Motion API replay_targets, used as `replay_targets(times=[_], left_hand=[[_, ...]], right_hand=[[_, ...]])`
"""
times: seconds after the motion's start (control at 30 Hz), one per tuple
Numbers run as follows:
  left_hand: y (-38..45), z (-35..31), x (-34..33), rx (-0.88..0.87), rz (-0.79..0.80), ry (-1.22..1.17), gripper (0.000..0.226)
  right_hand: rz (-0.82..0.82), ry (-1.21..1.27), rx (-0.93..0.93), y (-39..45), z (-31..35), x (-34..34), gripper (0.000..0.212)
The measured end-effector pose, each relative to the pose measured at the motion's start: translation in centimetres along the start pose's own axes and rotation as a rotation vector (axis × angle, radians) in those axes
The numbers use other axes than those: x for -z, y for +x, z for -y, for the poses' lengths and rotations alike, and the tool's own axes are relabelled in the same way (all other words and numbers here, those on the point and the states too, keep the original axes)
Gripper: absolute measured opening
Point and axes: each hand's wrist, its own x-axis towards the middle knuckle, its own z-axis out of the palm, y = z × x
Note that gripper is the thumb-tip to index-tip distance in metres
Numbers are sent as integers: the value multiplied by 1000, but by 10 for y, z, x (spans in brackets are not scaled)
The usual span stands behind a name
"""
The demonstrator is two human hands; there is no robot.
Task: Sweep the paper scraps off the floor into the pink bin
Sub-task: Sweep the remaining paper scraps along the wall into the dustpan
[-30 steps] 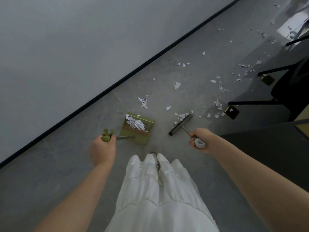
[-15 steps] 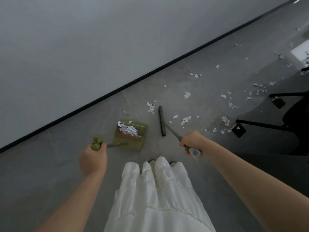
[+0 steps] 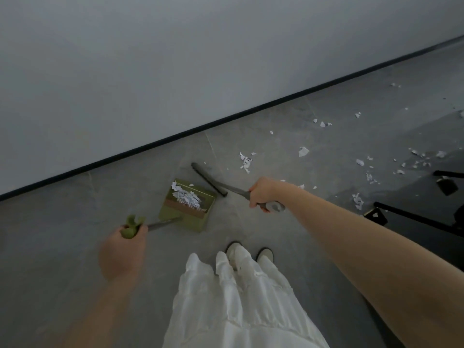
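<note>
Grey floor (image 3: 62, 247): right hand (image 3: 263, 193), fingers clamped on broom (image 3: 209, 179), is swinging its head nearer green dustpan (image 3: 188, 205); left hand (image 3: 121, 252) still gripping dustpan handle.

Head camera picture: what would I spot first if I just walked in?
Probably the green dustpan on the grey floor in the middle, with white paper scraps piled inside. The left hand holds its handle, and the right hand holds a dark brush just beside it. More scraps dot the floor to the right.

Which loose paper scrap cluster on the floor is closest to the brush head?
The printed scrap cluster just right of the brush head; the other scraps lie farther right.
</note>
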Motion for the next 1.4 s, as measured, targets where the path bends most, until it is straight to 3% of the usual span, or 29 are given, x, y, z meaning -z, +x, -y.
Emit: replay_targets(times=[0.23,0.5,0.9,1.13,1.3,1.4], left_hand=[[7,-4,0,4,2,22,28],[13,-41,-19,-1,16,53,26],[2,-170,-86,-154,60,73,30],[3,-251,-127,-251,114,76,34],[12,-301,-149,-280,148,37,37],[21,-325,-158,-346,159,48,35]], right_hand=[[35,-16,18,14,12,12,16],[-20,273,-32,34,-27,56,20],[35,478,-185,37,-140,184,23],[29,560,-298,48,-178,241,11],[-114,402,-281,43,-187,267,29],[-167,452,-273,52,-193,275,20]])
